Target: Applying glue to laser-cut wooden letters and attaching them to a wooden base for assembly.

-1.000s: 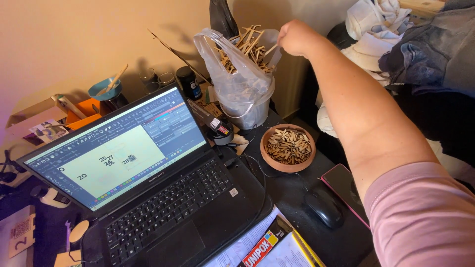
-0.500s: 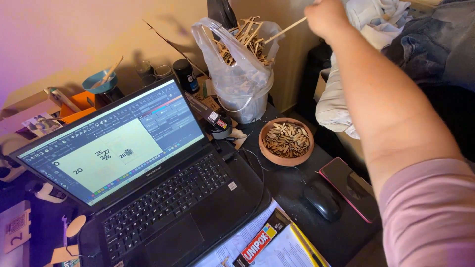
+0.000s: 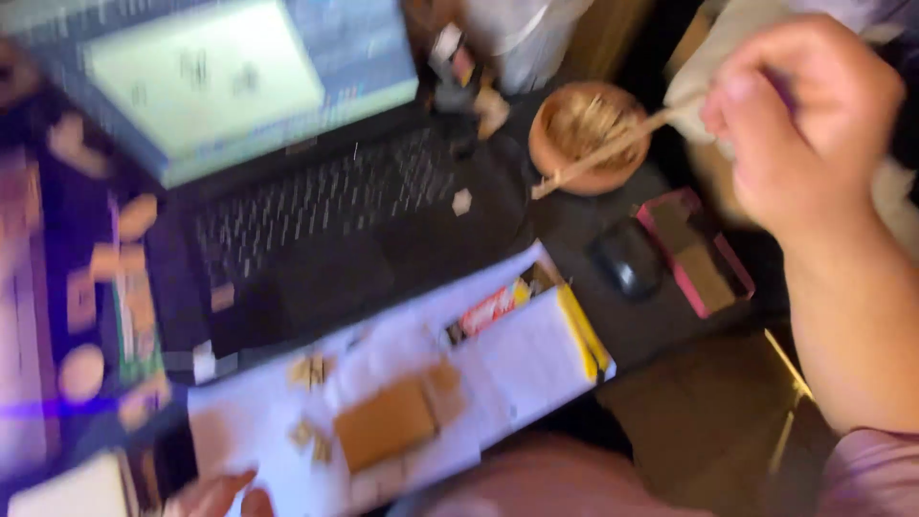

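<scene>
dark desk [image 3: 670,335]: laptop [image 3: 316,211], mouse [image 3: 627,258], wooden bowl [image 3: 589,139], pink box [image 3: 697,251], white papers [image 3: 421,383].

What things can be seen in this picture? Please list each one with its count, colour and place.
laptop: 1, black, lit screen, upper left
bowl: 1, brown, right of laptop
wooden stick: 1, pale, over the bowl, held by the right hand
mouse: 1, black, below the bowl
flat box: 1, pink-edged, right of mouse
white paper: spread below laptop, blurred
brown block: 1, on the paper
right hand: upper right, pinching the stick
left hand: bottom edge, at the paper's corner
</scene>
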